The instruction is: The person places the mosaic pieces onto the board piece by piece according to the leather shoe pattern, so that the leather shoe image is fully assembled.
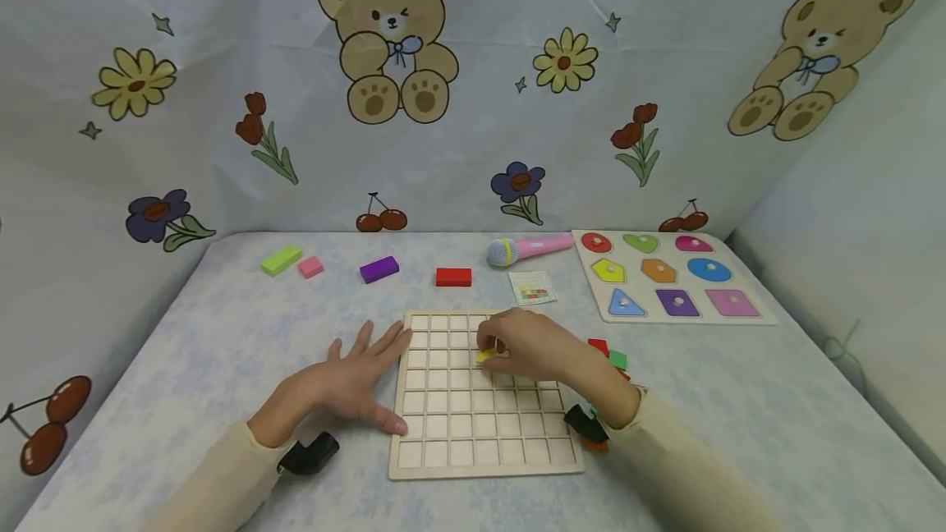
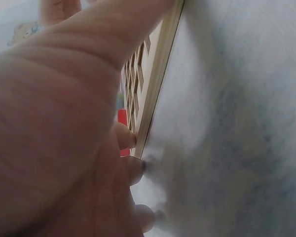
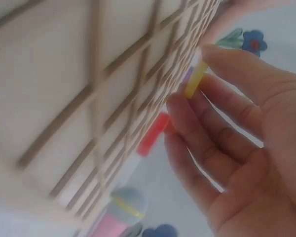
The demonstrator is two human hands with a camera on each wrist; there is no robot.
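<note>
2 hands | right hand (image 1: 534, 347) pinches yellow piece (image 1: 485, 355) over grid board (image 1: 484, 442) | left hand (image 1: 347, 384) flat, fingers spread

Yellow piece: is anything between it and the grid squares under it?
Nothing visible. The right hand pinches the yellow piece just over the grid board, and the squares seen around it hold nothing.

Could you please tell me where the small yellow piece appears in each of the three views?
Head: yellow piece at centre, pinched by the right hand over the wooden grid board.
Left wrist: not in view.
Right wrist: upper right, between fingertips.
Shared landmark: the grid board.
</note>
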